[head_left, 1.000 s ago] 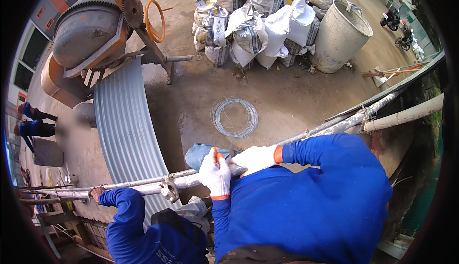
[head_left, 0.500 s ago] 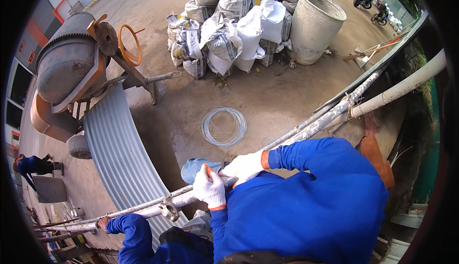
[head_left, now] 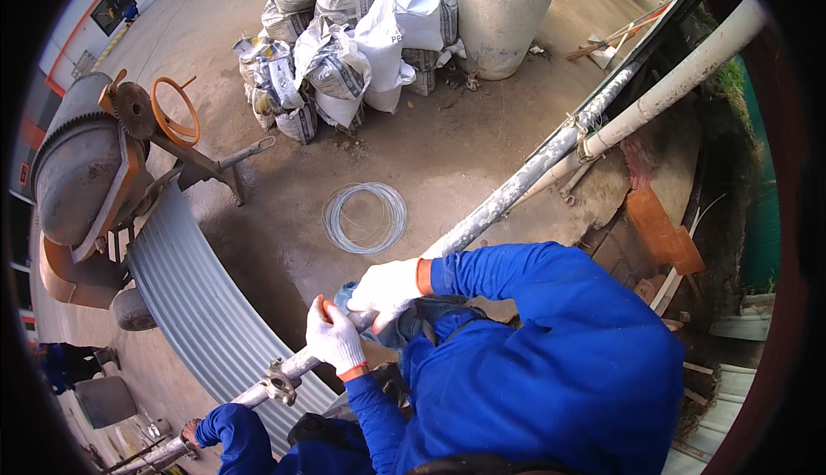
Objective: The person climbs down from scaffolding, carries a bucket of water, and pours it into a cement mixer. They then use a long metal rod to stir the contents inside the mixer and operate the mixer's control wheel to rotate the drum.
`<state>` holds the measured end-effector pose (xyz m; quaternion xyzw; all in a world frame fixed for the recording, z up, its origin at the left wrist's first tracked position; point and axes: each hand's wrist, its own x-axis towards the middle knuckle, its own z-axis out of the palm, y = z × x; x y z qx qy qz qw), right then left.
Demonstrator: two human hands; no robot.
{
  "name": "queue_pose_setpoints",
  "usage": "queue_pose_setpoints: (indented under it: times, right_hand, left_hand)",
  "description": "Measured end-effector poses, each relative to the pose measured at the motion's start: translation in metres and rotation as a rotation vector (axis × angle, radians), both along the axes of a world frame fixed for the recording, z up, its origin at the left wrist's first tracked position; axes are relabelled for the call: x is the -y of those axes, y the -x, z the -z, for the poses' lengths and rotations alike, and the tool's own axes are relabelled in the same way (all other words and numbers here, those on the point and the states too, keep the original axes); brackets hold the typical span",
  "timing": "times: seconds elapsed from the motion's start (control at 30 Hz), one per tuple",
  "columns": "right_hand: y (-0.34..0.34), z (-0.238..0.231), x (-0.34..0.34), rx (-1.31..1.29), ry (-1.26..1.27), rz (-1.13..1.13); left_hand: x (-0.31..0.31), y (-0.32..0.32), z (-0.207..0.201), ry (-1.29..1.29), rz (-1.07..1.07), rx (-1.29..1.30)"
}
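A long, pale, splashed metal pipe (head_left: 508, 187) runs slantwise in front of me, from lower left to upper right. My right hand (head_left: 389, 291), in a white knitted glove with an orange cuff, is closed around it. Just left of and below that, my left hand (head_left: 335, 337), gloved alike, is wrapped on the same pipe, its orange thumb tip upward. Further down the pipe sits a metal scaffold clamp (head_left: 280, 382). Beyond the clamp, a co-worker's bare hand (head_left: 191, 432), below a blue sleeve, rests on the pipe. My palms and the pipe's underside are hidden.
A coil of wire (head_left: 365, 218) lies on the ground ahead. Filled sacks (head_left: 331, 70) and a large tub (head_left: 503, 23) stand beyond. At left are a concrete mixer (head_left: 103, 148) and a corrugated sheet (head_left: 206, 277). Another thick pipe (head_left: 680, 88) crosses at right, near an orange block (head_left: 662, 230).
The view has shifted, moving the background left and upward. Both my hands stay closed on the pipe, now lower left in the picture. The thinner bar beside the pipe no longer shows separately.
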<state>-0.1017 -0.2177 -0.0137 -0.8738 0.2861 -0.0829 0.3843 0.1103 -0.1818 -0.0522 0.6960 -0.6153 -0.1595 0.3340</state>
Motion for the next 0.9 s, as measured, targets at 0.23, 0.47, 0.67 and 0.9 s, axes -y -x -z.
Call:
queue_pose_setpoints:
  times: [0.23,0.47,0.67,0.9]
  right_hand:
    - [0.065,-0.001,-0.019,0.017,0.288,0.489]
    - [0.335,0.018,-0.080,-0.313,0.690,1.195]
    - [0.385,0.035,-0.082,-0.405,0.565,1.031]
    - [0.426,0.041,-0.088,-0.382,0.779,1.077]
  left_hand:
    - [0.003,0.000,0.006,-0.087,0.045,0.007]
    - [0.005,-0.001,0.016,-0.107,-0.019,0.025]
    - [0.007,-0.012,0.024,-0.090,-0.005,0.027]
    - [0.006,-0.022,0.034,-0.040,0.006,0.059]
